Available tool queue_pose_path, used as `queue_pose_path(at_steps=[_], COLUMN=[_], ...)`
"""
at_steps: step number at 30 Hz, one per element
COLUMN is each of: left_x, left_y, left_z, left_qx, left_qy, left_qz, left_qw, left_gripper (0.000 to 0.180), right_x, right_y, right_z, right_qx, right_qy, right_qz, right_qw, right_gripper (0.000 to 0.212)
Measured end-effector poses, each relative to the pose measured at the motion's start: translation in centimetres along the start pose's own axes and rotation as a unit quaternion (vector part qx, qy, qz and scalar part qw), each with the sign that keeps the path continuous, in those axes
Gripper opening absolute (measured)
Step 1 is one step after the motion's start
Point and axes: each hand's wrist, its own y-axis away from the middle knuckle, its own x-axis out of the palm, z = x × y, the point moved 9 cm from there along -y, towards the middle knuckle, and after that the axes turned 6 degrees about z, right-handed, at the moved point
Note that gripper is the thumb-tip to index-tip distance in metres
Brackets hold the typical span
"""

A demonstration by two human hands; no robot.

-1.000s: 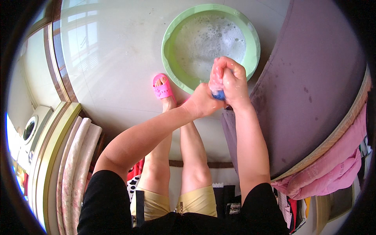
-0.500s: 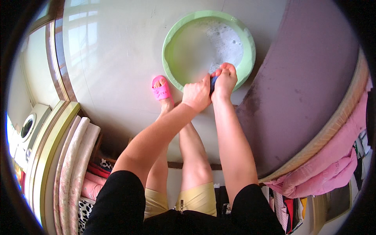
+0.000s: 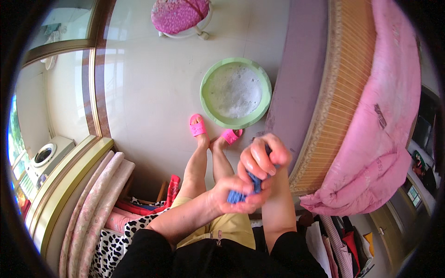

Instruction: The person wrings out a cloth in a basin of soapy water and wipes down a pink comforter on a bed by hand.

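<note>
My left hand [image 3: 227, 193] and my right hand [image 3: 263, 157] are both closed round a blue cloth [image 3: 237, 197], one fist just above the other. The cloth is bunched and twisted between them, and one end sticks out below the left thumb. Most of it is hidden by my fingers. My hands are held up in front of my thighs. Beyond them on the floor stands a round light green basin [image 3: 206, 99] of foamy, whitish water, apart from both hands.
A pink slipper [image 3: 198, 128] is on each foot, near the basin. Farther off stands a stool [image 3: 181, 15] with a pink cover. To the right runs a bed edge with a woven mat [image 3: 343, 78] and pink bedding [image 3: 371, 153]. Rolled floral fabric [image 3: 99, 204] stands left.
Both hands have come back from over the basin toward my body and risen with the blue cloth. The view has shifted, so the stool and both slippers now show.
</note>
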Motion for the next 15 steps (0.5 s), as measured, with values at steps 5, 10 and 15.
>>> queue_pose_path(at_steps=[5,10,15], left_x=[2.4,0.3,4.0], left_y=[3.4,2.3,0.2], left_z=[1.3,-7.4,-9.1], left_qx=[-0.036,0.179,0.125], left_qy=[-0.248,-0.677,-0.866], left_qz=[-0.339,-0.379,-0.418], left_qw=[0.907,0.605,0.242], left_gripper=[0.017,0.021,0.041], right_x=[7.3,6.2,2.6], right_y=[-0.7,-2.6,-0.8], right_z=[1.2,2.5,6.1], right_qx=[0.197,0.142,0.021], right_qy=[0.469,0.68,0.694], right_qz=[-0.213,-0.267,-0.416], right_qw=[0.834,0.668,0.587], right_gripper=[0.023,0.018,0.017])
